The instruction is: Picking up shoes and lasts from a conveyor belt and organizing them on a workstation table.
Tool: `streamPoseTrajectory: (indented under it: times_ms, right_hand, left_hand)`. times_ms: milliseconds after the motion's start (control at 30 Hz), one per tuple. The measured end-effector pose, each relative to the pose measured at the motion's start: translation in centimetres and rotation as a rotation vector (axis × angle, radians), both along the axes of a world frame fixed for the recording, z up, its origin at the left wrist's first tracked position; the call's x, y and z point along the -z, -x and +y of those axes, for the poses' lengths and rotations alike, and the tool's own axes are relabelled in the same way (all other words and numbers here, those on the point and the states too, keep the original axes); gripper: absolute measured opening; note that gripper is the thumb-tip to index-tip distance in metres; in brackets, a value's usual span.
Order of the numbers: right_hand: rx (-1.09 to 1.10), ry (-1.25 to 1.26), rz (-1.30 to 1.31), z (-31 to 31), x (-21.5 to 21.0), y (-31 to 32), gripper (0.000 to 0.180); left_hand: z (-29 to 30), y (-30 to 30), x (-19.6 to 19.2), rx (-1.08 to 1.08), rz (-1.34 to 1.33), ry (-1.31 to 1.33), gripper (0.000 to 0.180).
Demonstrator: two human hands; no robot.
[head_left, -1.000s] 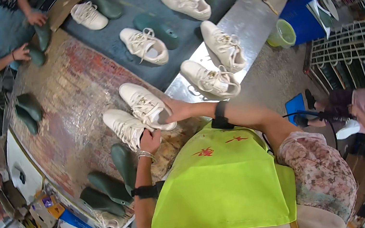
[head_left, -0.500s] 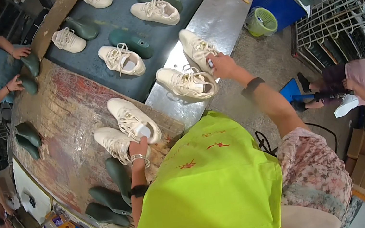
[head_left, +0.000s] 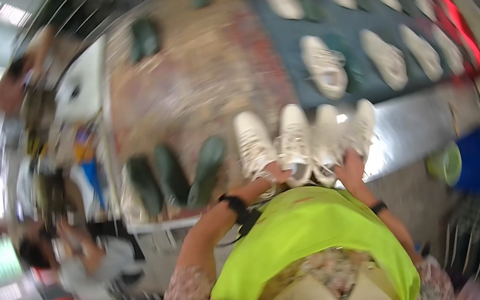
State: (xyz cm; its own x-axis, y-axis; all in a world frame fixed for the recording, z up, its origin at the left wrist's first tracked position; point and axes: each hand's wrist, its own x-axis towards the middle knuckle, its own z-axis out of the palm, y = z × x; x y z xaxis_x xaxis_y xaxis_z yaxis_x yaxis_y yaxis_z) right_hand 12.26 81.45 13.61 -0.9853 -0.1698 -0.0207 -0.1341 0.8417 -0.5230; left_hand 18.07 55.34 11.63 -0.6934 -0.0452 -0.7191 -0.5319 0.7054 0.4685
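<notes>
The picture is blurred by motion. Four white sneakers stand in a row at the near edge of the bench. My left hand grips the heel end of the left pair, on the worn patterned top. My right hand is closed on the heels of the right pair, which rests on the shiny metal strip. A black band sits on each wrist. My bright yellow-green apron fills the lower middle of the view.
Three dark green shoe lasts lie left of the sneakers. Behind, a blue-grey mat carries several more white sneakers and green lasts. A green bucket and a blue bin stand at right. Other people work at left.
The view has swung round. My right hand has brought the second pair of sneakers in beside the first pair, which my left hand still holds, so four now stand in a row.
</notes>
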Motion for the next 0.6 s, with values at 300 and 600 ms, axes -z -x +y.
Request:
streamPoseTrajectory:
  times_ms: [300, 600]
  right_hand:
    - [-0.311, -0.043, -0.030, -0.8, -1.3, -0.5, 0.052]
    - [-0.464, -0.200, -0.276, 0.6, -11.0, 4.9, 0.048]
  left_hand:
    - [-2.7, -1.8, -1.5, -0.073, 0.095, -0.076, 0.056]
    - [-14.0, -10.8, -11.0, -0.531, 1.023, 0.517, 0.032]
